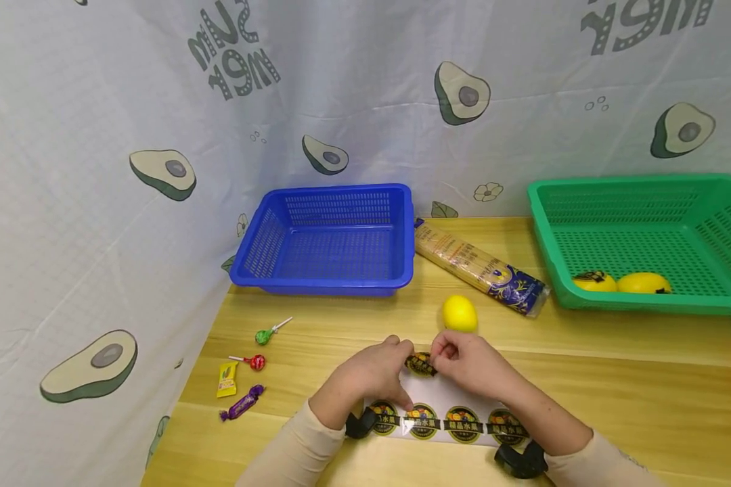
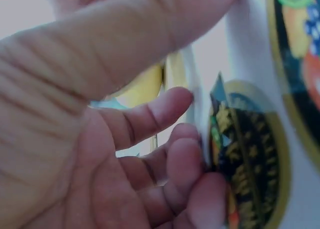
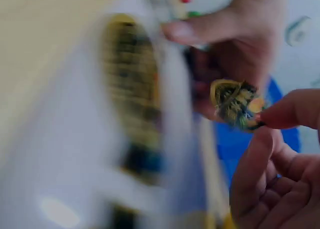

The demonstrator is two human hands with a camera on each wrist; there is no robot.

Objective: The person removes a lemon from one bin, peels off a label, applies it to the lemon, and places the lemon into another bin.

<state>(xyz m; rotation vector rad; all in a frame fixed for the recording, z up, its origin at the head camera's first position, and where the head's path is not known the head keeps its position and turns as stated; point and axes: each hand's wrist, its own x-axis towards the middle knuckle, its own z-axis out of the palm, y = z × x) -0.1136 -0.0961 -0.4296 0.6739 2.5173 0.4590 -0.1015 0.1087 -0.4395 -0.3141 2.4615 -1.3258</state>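
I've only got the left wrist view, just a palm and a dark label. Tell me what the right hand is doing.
Observer: The right hand pinches a round sticker peeled off the white sheet.
Operator: Say what lies just beyond the hands.
Observer: A yellow lemon lies loose on the table.
Operator: Report the baskets.
Observer: The green basket holds two lemons; nothing shows in the blue basket.

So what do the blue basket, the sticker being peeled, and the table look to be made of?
The blue basket looks like moulded plastic: glossy, with perforated mesh walls. The sticker, pinched between the left hand and the right hand, seems to be glossy printed film or paper, curling off a white backing sheet. The table looks like light wood or laminate with visible grain.
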